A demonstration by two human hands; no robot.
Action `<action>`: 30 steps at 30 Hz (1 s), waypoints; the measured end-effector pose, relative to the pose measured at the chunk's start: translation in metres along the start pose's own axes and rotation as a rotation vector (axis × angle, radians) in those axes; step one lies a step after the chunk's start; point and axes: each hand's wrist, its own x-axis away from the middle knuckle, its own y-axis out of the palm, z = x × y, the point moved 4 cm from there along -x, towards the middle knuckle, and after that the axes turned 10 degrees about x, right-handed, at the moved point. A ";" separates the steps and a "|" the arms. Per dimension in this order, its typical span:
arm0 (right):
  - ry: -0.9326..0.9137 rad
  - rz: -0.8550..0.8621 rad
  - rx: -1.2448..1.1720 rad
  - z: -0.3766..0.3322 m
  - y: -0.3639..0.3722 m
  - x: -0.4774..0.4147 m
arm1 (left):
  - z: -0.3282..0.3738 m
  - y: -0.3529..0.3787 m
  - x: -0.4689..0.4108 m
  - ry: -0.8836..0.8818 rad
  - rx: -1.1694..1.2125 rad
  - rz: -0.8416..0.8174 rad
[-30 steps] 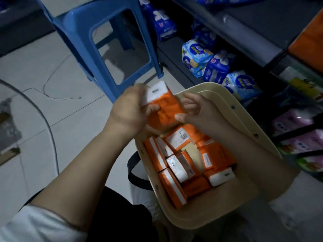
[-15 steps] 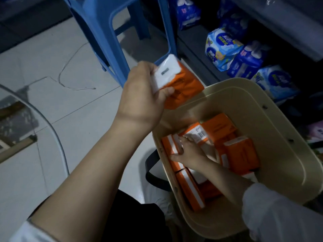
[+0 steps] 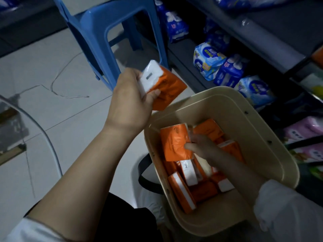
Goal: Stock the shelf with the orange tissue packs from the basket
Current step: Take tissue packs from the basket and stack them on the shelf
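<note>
Firstly, findings are listed from the left edge across.

- Tiled floor: pale, with a thin wire lying loose on it.
- Blue stool: stands upright on the floor, beside the shelf end.
- Left hand: clasps one orange tissue pack at its white end, thumb across the orange face. The pack is held tilted in the air, in front of a stool leg and just outside the basket's left rim.
- Black strap: loops out from the basket's left side.
- Basket: beige, open-topped, next to the shelf.
- Right hand: reaches down inside the basket and grips a second orange pack, thumb on its face; the pack stands raised above the others.
- Remaining orange packs: lie jumbled on the basket floor, some on edge.
- Shelf: dark, low tier holds blue-and-white packs; pink packs sit further right.
</note>
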 end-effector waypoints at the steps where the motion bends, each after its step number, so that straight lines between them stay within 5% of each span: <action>1: -0.003 0.006 -0.069 -0.004 -0.008 0.007 | 0.003 -0.001 0.000 -0.012 0.020 0.004; 12: -0.086 0.123 -0.627 -0.039 -0.070 0.108 | 0.032 0.004 0.018 -0.092 0.100 -0.002; 18: -0.148 0.139 -0.801 -0.042 -0.096 0.171 | 0.061 0.034 0.041 -0.257 0.405 -0.201; 30: -0.098 0.537 -0.683 -0.004 -0.148 0.293 | 0.174 0.095 0.102 0.145 0.337 -0.332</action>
